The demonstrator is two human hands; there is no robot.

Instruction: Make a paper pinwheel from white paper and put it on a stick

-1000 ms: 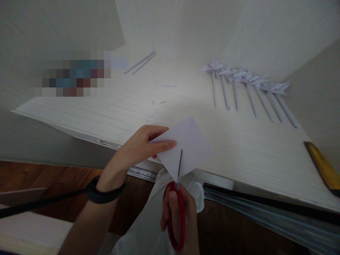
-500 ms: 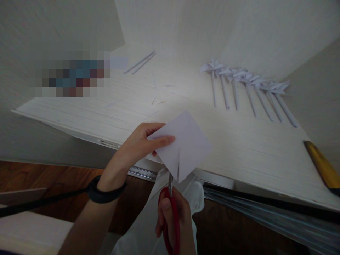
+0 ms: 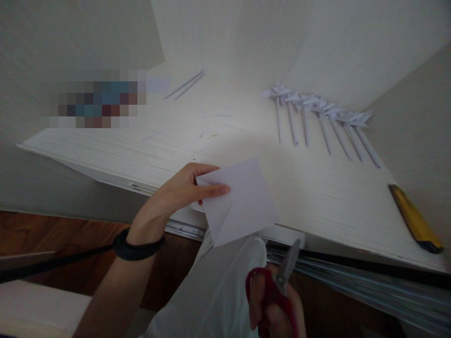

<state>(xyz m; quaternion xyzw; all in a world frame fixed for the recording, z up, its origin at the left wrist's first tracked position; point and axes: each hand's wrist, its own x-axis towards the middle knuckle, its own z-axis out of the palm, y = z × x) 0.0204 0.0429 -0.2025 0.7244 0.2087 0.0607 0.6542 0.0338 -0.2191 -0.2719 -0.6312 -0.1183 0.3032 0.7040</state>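
My left hand (image 3: 183,192) pinches a white square of paper (image 3: 243,202) by its left corner, holding it over the near edge of the white desk (image 3: 317,188). A slit runs into the paper from its lower corner. My right hand (image 3: 275,305) grips red-handled scissors (image 3: 278,286) low at the bottom of the view, to the right of and below the paper, blades pointing up and clear of the sheet. A black band sits on my left wrist.
Several white paper pinwheels on rolled sticks (image 3: 317,117) lie in a row at the back right of the desk. Two thin rolled sticks (image 3: 185,84) lie at the back left. A yellow utility knife (image 3: 414,218) rests near the right edge. Small paper scraps (image 3: 207,136) dot the middle.
The scissors were cutting into the paper's lower corner; now my right hand has pulled them out, down and to the right. The paper stays in my left hand, slightly lowered.
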